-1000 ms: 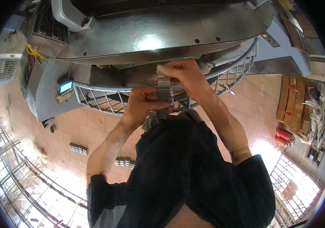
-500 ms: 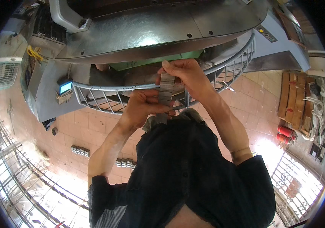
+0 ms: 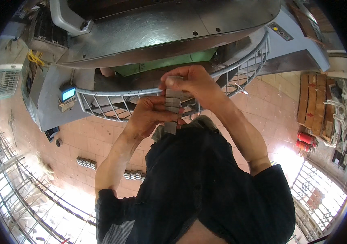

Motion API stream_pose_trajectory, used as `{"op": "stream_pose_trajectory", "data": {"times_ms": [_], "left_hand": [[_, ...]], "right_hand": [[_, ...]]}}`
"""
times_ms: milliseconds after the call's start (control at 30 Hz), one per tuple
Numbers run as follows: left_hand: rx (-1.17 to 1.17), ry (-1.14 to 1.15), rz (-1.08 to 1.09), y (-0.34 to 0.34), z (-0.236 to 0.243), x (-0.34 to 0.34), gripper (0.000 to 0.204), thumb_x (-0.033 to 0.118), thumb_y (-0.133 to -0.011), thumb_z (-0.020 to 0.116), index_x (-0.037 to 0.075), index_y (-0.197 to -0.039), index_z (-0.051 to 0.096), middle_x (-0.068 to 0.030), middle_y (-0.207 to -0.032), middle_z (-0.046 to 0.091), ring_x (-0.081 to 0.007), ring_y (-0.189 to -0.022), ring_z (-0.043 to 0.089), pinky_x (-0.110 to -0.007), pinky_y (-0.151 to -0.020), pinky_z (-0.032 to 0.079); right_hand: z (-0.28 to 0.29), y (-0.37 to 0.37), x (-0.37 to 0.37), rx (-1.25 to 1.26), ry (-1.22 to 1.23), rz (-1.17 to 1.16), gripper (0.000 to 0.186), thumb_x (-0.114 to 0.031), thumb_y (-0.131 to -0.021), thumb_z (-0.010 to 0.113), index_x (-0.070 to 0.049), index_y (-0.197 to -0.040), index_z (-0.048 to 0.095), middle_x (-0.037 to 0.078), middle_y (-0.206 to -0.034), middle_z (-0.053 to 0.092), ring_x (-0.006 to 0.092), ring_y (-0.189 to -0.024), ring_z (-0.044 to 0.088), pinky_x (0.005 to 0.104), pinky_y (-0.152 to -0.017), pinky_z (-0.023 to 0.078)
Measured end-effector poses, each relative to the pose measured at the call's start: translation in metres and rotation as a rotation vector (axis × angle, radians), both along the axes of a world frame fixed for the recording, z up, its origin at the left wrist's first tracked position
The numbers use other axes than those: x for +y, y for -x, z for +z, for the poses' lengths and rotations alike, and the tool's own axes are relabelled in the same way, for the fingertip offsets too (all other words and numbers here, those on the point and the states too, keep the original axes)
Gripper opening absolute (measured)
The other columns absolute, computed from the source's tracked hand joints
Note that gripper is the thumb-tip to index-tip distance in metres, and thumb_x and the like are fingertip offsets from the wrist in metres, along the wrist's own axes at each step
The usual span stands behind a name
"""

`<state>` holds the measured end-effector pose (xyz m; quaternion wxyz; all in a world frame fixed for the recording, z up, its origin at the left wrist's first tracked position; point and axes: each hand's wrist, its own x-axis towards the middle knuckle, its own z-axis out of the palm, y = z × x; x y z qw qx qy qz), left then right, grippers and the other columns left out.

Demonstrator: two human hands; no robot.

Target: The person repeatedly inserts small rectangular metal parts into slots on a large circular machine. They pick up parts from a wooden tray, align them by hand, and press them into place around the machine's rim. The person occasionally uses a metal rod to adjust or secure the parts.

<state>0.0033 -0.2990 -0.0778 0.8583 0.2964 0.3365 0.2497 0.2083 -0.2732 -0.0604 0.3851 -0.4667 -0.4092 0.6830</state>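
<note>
In front of my torso, both hands hold a narrow stack of small flat grey metal plates (image 3: 173, 102). My left hand (image 3: 145, 114) is closed around its lower part, fingers across the plates. One plate at the bottom sticks out below those fingers. My right hand (image 3: 195, 84) pinches the top end, its thumb lying on the uppermost plate. The plates overlap one another lengthwise. Fingers cover part of the stack, and its underside is hidden.
A curved metal railing (image 3: 112, 96) runs just beyond my hands, before a large machine with a worn metal top (image 3: 149, 38). A small lit screen (image 3: 68, 94) stands at left. Rows of grey blocks (image 3: 86, 163) lie on the tiled floor. Red cylinders (image 3: 305, 141) and wooden boards (image 3: 312, 99) are at right.
The plates have slid apart lengthwise, so the top and bottom ones show more of their flat faces. My right hand has shifted slightly left, still pinching the top.
</note>
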Motion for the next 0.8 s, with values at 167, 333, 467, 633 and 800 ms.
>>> {"op": "stream_pose_trajectory", "data": {"times_ms": [167,333,467,633,800], "left_hand": [[-0.033,0.014,-0.023,-0.001,-0.002,-0.001,0.042,-0.012,-0.08,0.071,-0.01,-0.121,0.064,-0.024,-0.106,0.073,-0.035,-0.085,0.076,-0.047,-0.079,0.065],[-0.034,-0.017,0.023,0.0,-0.003,0.0,0.041,-0.014,-0.079,0.071,-0.009,-0.12,0.066,-0.0225,-0.106,0.074,-0.0344,-0.086,0.076,-0.046,-0.08,0.065],[0.021,-0.048,0.068,0.0,-0.003,0.002,0.042,-0.014,-0.078,0.072,-0.006,-0.119,0.068,-0.0206,-0.105,0.074,-0.0333,-0.086,0.076,-0.046,-0.08,0.065],[0.029,-0.048,0.084,0.001,-0.002,0.004,0.042,-0.015,-0.078,0.072,-0.005,-0.119,0.068,-0.02,-0.106,0.074,-0.0328,-0.086,0.076,-0.046,-0.08,0.065],[0.032,-0.042,0.097,0.002,-0.001,0.005,0.042,-0.014,-0.079,0.072,-0.006,-0.12,0.067,-0.0203,-0.106,0.074,-0.0331,-0.085,0.076,-0.046,-0.08,0.065]], "right_hand": [[0.0,0.0,-0.002,0.028,0.083,0.01,0.026,-0.021,-0.092,0.074,0.002,-0.103,0.072,0.011,-0.097,0.075,0.0175,-0.091,0.073,0.0299,-0.081,0.056],[0.0,-0.004,-0.005,0.149,0.111,-0.051,0.024,-0.018,-0.091,0.076,0.002,-0.105,0.072,0.01,-0.101,0.074,0.0176,-0.096,0.071,0.0302,-0.081,0.057],[-0.003,-0.009,-0.006,0.176,0.179,-0.11,0.028,-0.021,-0.093,0.074,0.003,-0.107,0.071,0.009,-0.101,0.073,0.0163,-0.094,0.07,0.0316,-0.083,0.058],[-0.01,-0.006,-0.005,0.023,0.044,-0.028,0.029,-0.022,-0.094,0.073,0.003,-0.107,0.071,0.007,-0.101,0.072,0.0143,-0.091,0.069,0.0313,-0.083,0.058],[-0.011,-0.006,-0.001,0.211,0.117,-0.111,0.025,-0.016,-0.09,0.077,0.002,-0.106,0.072,0.007,-0.102,0.073,0.0131,-0.088,0.068,0.0299,-0.08,0.058]]}}
